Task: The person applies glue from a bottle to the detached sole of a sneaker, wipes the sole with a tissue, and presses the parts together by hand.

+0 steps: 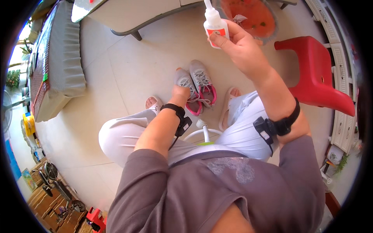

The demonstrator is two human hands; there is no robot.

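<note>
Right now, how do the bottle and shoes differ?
The bottle is white and red; the shoes grey and pink. The bottle is raised in the right hand; the shoes sit lower, the left hand at one. The bottle has a nozzle; the shoes, laces. Hands partly cover both.

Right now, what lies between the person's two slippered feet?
A pair of gray-and-pink sneakers lies between them, with the left hand over the left one; the head view shows this.

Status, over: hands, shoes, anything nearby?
Right hand gripping white bottle. Left hand at grey-and-pink shoes, grip unclear. Red stool off right, apart from shoes.
</note>
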